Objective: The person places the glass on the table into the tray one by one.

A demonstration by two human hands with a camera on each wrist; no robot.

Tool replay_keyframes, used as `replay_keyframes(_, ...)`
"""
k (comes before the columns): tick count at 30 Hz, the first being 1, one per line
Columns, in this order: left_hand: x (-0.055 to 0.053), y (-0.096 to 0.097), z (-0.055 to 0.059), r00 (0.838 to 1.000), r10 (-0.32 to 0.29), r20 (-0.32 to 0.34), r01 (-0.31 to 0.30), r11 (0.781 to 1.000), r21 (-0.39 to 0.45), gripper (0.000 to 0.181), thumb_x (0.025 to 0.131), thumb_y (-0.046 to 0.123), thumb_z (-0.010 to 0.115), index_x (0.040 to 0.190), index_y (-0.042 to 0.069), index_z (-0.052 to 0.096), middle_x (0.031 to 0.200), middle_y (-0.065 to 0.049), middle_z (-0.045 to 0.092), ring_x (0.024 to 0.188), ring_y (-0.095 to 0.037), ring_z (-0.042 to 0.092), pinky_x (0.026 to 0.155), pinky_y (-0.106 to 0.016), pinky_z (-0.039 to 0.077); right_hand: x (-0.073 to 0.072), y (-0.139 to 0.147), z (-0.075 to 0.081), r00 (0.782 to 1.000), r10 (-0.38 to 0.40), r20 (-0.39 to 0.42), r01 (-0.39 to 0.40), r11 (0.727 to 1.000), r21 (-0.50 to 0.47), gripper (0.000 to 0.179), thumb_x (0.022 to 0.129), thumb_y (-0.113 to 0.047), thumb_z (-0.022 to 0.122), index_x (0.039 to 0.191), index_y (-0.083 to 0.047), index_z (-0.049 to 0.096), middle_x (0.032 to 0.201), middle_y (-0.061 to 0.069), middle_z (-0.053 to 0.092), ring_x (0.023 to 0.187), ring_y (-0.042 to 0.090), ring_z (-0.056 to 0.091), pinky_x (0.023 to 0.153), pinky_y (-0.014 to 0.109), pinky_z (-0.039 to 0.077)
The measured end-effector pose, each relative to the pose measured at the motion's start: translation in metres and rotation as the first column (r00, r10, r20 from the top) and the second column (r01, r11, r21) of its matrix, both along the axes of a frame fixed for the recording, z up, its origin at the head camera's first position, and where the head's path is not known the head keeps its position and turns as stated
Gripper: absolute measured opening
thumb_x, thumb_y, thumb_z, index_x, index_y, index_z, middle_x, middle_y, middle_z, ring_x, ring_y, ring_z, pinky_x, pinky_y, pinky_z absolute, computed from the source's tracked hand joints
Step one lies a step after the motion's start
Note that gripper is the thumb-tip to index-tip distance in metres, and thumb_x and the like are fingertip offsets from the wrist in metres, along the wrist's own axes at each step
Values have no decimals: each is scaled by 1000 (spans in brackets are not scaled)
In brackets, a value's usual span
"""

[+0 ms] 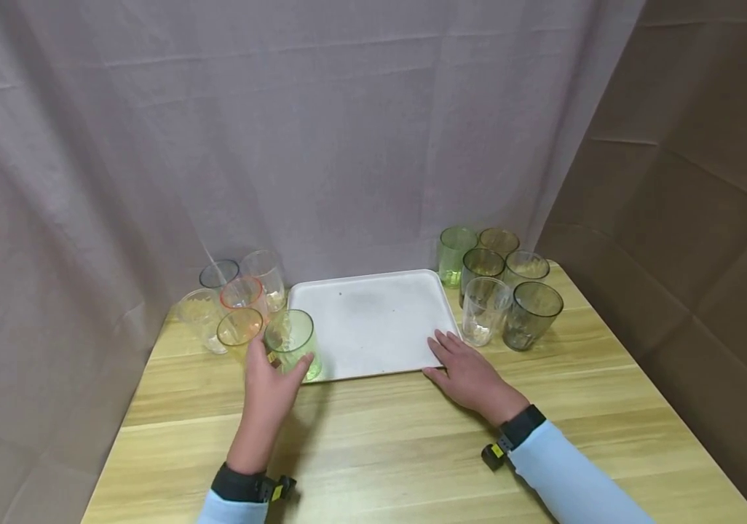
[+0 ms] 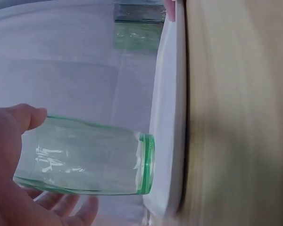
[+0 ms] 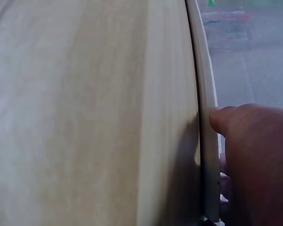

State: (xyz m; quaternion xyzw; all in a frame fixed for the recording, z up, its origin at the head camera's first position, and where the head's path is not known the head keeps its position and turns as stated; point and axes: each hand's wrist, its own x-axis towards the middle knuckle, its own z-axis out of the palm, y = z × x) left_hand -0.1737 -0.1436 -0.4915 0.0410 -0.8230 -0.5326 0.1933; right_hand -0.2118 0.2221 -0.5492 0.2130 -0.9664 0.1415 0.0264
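A light green drinking glass (image 1: pixel 292 339) is gripped by my left hand (image 1: pixel 269 386), thumb on one side and fingers round the other. It stands roughly upright at the front left corner of the white tray (image 1: pixel 365 327). In the left wrist view, the base of this green glass (image 2: pixel 85 155) is right at the tray's rim (image 2: pixel 172 117). My right hand (image 1: pixel 473 375) rests on the tray's front right corner with its fingers extended. The right wrist view shows the thumb (image 3: pixel 224 118) against the tray's near edge (image 3: pixel 208 141).
Left of the tray stand several glasses, among them a yellow one (image 1: pixel 240 327), a red-rimmed one (image 1: pixel 242 295) and clear ones (image 1: pixel 202 313). More glasses cluster at its right: green (image 1: pixel 457 255), clear (image 1: pixel 483 309) and grey (image 1: pixel 531 316). Grey curtain (image 1: pixel 347 145) hangs behind the wooden table (image 1: pixel 373 444).
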Motion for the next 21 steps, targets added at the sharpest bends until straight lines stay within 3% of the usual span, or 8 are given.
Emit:
replay_keyframes(8, -43, 19, 0, 999, 41, -18, -40, 998, 40, 88, 86, 24, 84, 154, -2, 36, 149, -20, 42, 139, -30, 41, 108, -50, 48, -1, 0, -2, 1000, -8, -2, 8, 1000, 7, 70, 106, -46, 56, 158, -1, 44, 165, 19, 34, 151, 39, 26, 122, 55, 28)
replay_keyframes(15, -78, 18, -5, 994, 100, -36, -102, 994, -36, 89, 87, 29, 83, 154, -4, 35, 150, -23, 43, 142, -32, 38, 121, -46, 31, -1, -2, -2, 1000, -8, 0, 8, 1000, 7, 70, 106, -46, 56, 158, -1, 44, 165, 19, 34, 151, 39, 27, 122, 55, 28)
replay_keyframes(21, -113, 12, -7, 992, 117, -48, -120, 991, -56, 89, 86, 28, 84, 155, -1, 36, 151, -20, 42, 143, -29, 37, 122, -42, 29, -1, -2, -2, 1000, -6, -1, 6, 1000, 14, 70, 106, -46, 55, 158, -1, 44, 165, 19, 33, 151, 39, 26, 121, 55, 28)
